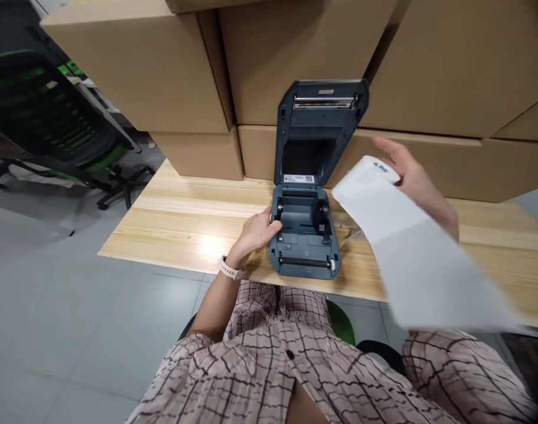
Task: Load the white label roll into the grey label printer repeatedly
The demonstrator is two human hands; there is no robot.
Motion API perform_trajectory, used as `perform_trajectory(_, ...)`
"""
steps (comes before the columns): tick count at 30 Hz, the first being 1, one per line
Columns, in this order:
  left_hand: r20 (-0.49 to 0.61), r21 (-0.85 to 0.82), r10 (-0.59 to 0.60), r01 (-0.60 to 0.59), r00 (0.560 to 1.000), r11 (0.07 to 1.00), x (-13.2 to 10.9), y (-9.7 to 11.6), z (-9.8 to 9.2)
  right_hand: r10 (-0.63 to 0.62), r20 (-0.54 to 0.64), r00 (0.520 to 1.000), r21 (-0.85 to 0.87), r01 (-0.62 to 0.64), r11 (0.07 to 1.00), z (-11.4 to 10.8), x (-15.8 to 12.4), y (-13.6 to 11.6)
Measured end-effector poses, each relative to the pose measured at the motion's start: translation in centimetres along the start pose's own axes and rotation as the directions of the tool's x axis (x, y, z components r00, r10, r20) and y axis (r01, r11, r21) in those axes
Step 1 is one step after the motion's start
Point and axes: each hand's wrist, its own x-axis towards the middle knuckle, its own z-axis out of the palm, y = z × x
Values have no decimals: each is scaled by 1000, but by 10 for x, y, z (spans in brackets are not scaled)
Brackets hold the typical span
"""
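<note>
A dark grey label printer [304, 259] stands on the wooden table with its lid [322, 126] raised. Inside, the roll bay shows no roll between its two black holders. My left hand [258, 231] grips the printer's left side wall, thumb over the rim and fingers hidden along the outside. To the right of the printer, my right hand [421, 182] holds a roll of white labels [366, 171] in the air. A long strip from the roll hangs down toward me, its lower end blurred. Part of that hand is hidden behind the paper.
Large cardboard boxes [149, 76] are stacked along the back of the wooden table [198, 212], close behind the raised lid. A thin cable [350, 237] lies to the printer's right. A black and green office chair [52, 118] stands on the floor at left.
</note>
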Motion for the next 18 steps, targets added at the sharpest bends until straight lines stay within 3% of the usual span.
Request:
perform_trajectory(6, 7, -14, -2, 2, 1000, 1000, -1, 1, -1, 28, 63, 998, -166, -18, 986, 17, 46, 54)
perform_trajectory(11, 2, -24, 1, -1, 1000, 1000, -2, 1, 0, 8, 153, 988, -142, 14, 990, 32, 51, 81)
perform_trajectory(14, -2, -37, 9, -9, 1000, 999, -1, -1, 1, 56, 145, 988, -56, -48, 997, 19, 38, 93)
perform_trajectory(18, -10, -52, 6, -7, 1000, 999, 0, -3, 2, 133, 92, 987, 106, -142, 984, -21, 0, 110)
